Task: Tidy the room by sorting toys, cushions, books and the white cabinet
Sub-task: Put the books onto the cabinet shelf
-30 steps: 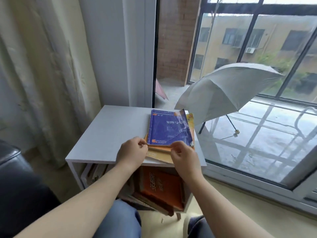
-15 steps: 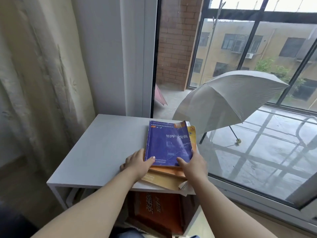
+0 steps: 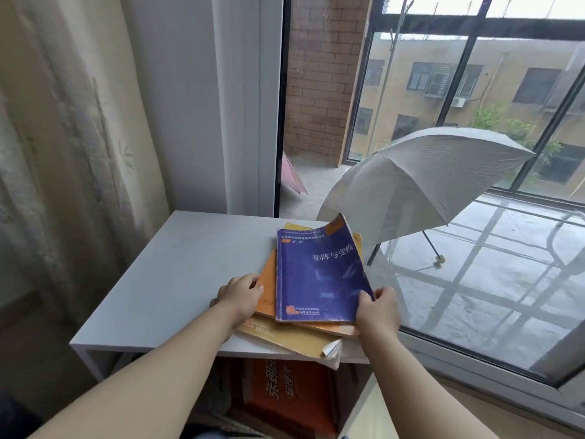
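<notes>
Left hand (image 3: 240, 296) and right hand (image 3: 381, 312) on a book stack (image 3: 304, 326) atop the white cabinet (image 3: 177, 280)

The left hand's fingers curl round the left edge of the orange book (image 3: 267, 291); the right hand pinches the lower right corner of the blue book (image 3: 319, 274), thumb on the cover, fingers behind; the blue book lies topmost, its far right corner curled up; lowest, a yellow book (image 3: 285, 339) juts over the cabinet's front edge; the stack sits on the right side of the top; a red book (image 3: 291, 397) lies in the open shelf below; an open grey umbrella (image 3: 421, 185) stands beyond the glass; a curtain (image 3: 63, 153) hangs at left.
</notes>
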The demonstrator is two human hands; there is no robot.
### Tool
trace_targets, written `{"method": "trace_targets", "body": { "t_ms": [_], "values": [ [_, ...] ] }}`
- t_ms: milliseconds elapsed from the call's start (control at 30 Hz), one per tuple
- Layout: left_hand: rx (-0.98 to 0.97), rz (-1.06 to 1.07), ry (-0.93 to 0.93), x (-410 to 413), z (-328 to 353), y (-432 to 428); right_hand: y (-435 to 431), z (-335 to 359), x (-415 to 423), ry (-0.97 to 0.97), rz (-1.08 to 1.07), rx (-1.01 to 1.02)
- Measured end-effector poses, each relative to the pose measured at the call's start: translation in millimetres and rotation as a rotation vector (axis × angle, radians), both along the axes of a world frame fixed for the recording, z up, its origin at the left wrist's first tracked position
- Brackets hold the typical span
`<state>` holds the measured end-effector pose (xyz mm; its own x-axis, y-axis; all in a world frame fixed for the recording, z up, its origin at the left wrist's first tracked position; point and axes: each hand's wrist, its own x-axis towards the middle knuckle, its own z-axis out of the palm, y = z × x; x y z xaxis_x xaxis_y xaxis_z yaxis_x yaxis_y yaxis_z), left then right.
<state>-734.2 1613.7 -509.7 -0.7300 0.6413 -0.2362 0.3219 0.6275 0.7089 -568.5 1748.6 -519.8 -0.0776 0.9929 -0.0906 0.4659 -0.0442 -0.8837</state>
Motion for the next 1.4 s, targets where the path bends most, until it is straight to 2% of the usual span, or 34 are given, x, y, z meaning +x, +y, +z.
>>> {"method": "trace_targets", "body": {
  "t_ms": [100,233,367,400,533,600,633,700,733,900,1067,1167,1233,1267,1333,1400],
  "values": [
    [-0.057,-0.054,0.088,6.8,3.5,-3.2,-7.3,12.4,17.1,0.176,-0.168,0.01],
    [-0.074,-0.127,0.149,10.0,3.7,-9.4,-7.2,40.0,32.2,0.247,-0.158,0.154],
    [-0.043,-0.141,0.119,7.7,1.7,-13.7,1.9,64.5,27.2,0.623,-0.22,-0.022],
    [-0.018,-0.143,0.093,8.0,0.0,-13.8,2.5,65.7,24.7,0.654,-0.227,-0.036],
    [0.125,-0.023,-0.099,9.9,1.5,-18.0,0.3,44.7,11.2,0.437,-0.111,-0.076],
    [0.151,0.024,-0.173,9.2,1.4,-20.2,-6.1,24.8,6.2,0.208,0.082,-0.165],
    [0.158,0.027,-0.189,9.5,1.4,-20.6,-10.2,16.5,5.0,0.023,0.152,-0.16],
    [0.157,0.02,-0.203,11.5,2.5,-22.4,-14.2,5.5,5.2,-0.255,0.158,-0.073],
    [0.157,0.019,-0.208,10.7,2.5,-22.5,-15.2,3.9,5.3,-0.275,0.144,-0.069],
    [0.215,0.001,-0.297,7.4,5.4,-25.8,-13.3,12.8,5.3,-0.038,0.137,-0.281],
    [0.239,-0.001,-0.287,9.4,8.5,-27.1,-20.6,15.1,1.8,0.028,0.162,-0.287],
    [0.211,-0.014,-0.286,9.7,8.4,-27.1,-20.3,10.0,6.4,0.311,0.052,-0.387],
    [0.126,-0.04,-0.252,16.0,7.5,-28.0,-22.4,12.6,14.4,0.552,0.0,-0.512],
    [0.04,-0.045,-0.167,19.5,8.3,-28.4,-24.2,15.0,17.0,0.629,-0.011,-0.555],
    [-0.177,-0.035,0.065,25.8,11.0,-26.3,-26.9,16.0,19.4,0.737,-0.031,-0.598],
    [-0.318,0.004,0.148,32.9,17.2,-24.7,-29.4,14.8,19.7,0.777,-0.036,-0.61]
  ]
}}
